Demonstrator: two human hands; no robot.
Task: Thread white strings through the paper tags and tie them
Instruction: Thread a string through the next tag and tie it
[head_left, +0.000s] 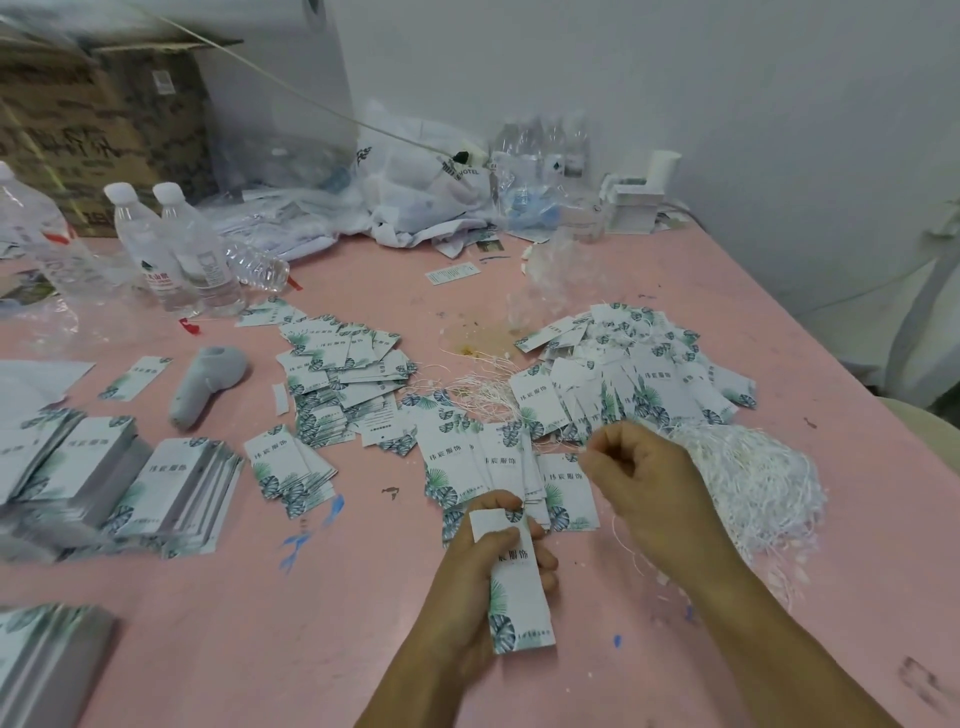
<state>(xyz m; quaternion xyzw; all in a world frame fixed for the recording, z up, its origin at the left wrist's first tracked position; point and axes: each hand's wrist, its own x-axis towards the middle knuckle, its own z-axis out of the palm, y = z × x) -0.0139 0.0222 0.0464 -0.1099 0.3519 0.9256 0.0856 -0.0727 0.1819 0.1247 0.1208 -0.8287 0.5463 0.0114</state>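
Paper, leaf-printed white tag gripped upright in my left hand, hole end up for threading. My right hand pinches thin white string just above. Loose white strings heaped right; strung tags piled beyond.

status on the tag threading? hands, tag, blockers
Left hand grips tag. Right hand pinches white string. String pile beside right hand. No blockers seen.

— What does the room show?
— A pink table, scuffed and stained, pushed near a plain white wall.
— And the corner?
— A cardboard box stands at far left.
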